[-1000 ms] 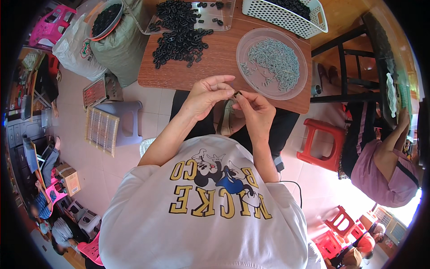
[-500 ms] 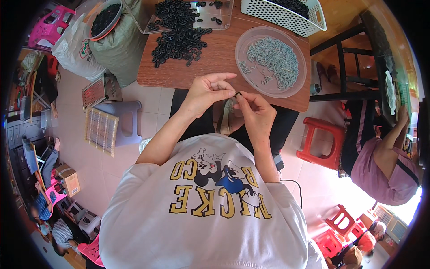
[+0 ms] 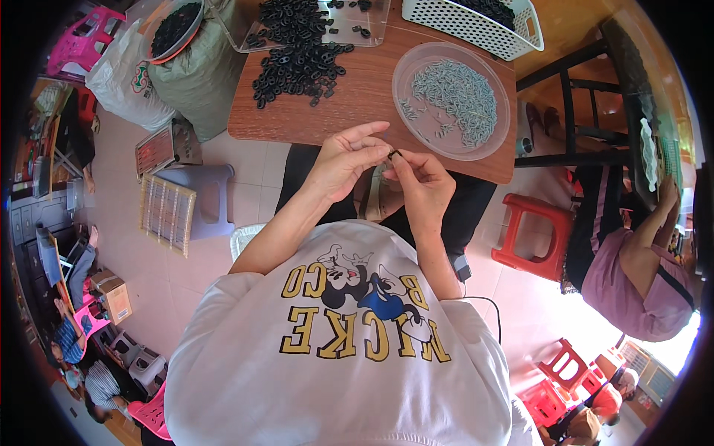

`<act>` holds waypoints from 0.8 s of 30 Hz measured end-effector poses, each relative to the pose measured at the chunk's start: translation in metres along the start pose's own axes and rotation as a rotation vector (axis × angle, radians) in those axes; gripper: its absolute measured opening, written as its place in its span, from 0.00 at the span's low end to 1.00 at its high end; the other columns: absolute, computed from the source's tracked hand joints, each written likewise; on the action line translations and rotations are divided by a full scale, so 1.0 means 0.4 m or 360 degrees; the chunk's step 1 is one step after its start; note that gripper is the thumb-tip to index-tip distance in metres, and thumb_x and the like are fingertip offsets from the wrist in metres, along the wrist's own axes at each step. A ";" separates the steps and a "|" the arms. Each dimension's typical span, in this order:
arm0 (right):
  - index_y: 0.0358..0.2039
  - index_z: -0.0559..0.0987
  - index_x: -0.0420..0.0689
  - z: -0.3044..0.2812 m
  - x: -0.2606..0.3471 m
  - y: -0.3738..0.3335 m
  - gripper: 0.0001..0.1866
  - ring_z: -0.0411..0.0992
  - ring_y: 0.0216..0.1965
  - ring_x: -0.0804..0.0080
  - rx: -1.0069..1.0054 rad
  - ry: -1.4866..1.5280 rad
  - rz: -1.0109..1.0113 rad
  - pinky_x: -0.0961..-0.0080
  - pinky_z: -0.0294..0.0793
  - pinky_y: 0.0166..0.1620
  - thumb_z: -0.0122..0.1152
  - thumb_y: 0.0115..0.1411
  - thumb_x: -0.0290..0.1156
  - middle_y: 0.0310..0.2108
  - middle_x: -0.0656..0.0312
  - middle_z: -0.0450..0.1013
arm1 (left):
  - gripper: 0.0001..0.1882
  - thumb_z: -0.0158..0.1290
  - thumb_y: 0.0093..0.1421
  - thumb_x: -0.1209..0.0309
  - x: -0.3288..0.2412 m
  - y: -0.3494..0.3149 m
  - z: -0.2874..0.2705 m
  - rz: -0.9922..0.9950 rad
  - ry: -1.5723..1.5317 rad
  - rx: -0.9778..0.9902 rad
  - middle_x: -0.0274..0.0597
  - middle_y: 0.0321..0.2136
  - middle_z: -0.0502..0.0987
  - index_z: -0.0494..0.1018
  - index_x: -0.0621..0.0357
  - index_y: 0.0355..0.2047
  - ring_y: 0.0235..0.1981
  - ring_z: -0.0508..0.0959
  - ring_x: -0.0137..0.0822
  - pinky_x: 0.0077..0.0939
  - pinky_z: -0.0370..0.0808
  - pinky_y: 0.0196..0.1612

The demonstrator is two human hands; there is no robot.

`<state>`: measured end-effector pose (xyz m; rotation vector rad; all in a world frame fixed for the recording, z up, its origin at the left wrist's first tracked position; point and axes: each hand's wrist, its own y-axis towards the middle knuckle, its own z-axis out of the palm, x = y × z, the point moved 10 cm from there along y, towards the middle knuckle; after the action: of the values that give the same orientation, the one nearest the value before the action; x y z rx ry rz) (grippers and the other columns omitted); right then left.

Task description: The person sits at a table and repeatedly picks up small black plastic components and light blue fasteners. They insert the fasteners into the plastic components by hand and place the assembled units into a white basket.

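Observation:
In front of my body, near the table's front edge, my left hand and my right hand meet at their fingertips. Both pinch a small black part, mostly covered by the fingers; its exact shape cannot be made out. Left of and beyond my hands, a heap of black oval plastic parts with holes spills from a clear tray onto the table. A clear round dish, right of my hands, holds many small silvery screw-like pieces.
The brown wooden table ends just past my knees. At its back right stands a white perforated basket of black parts. A red stool is on the right, a grey-blue stool on the left. Another person sits at far right.
Both hands stay together on the small black part, with only slight shifts of the fingers and wrists. The heap and the dish look the same.

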<state>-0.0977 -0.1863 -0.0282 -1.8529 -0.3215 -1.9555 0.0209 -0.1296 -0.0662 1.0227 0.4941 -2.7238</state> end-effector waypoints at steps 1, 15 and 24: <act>0.32 0.77 0.33 -0.001 0.000 -0.001 0.05 0.76 0.27 0.78 0.0000 -0.0010 0.0005 0.87 0.73 0.30 0.60 0.55 0.22 0.26 0.59 0.76 | 0.23 0.53 0.54 0.82 -0.002 -0.001 0.001 0.0009 0.0029 0.0001 0.45 0.32 0.78 0.65 0.67 0.52 0.34 0.78 0.30 0.20 0.76 0.40; 0.32 0.78 0.34 0.003 0.002 0.005 0.05 0.76 0.26 0.79 -0.0047 -0.0052 -0.0041 0.86 0.73 0.30 0.60 0.54 0.21 0.26 0.60 0.77 | 0.23 0.55 0.54 0.81 -0.031 -0.009 0.005 0.0117 0.0229 -0.0093 0.43 0.32 0.78 0.66 0.68 0.51 0.33 0.77 0.27 0.18 0.74 0.37; 0.31 0.78 0.35 -0.006 0.004 -0.008 0.05 0.76 0.26 0.80 -0.0056 -0.0263 -0.0141 0.86 0.73 0.29 0.61 0.53 0.22 0.24 0.60 0.77 | 0.25 0.55 0.53 0.82 -0.014 -0.012 0.001 0.0050 0.0235 -0.0126 0.44 0.33 0.78 0.64 0.69 0.53 0.34 0.77 0.27 0.16 0.74 0.37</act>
<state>-0.1014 -0.1848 -0.0264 -2.0607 -0.4285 -1.8795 0.0234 -0.1252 -0.0609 1.2054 0.5990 -2.5915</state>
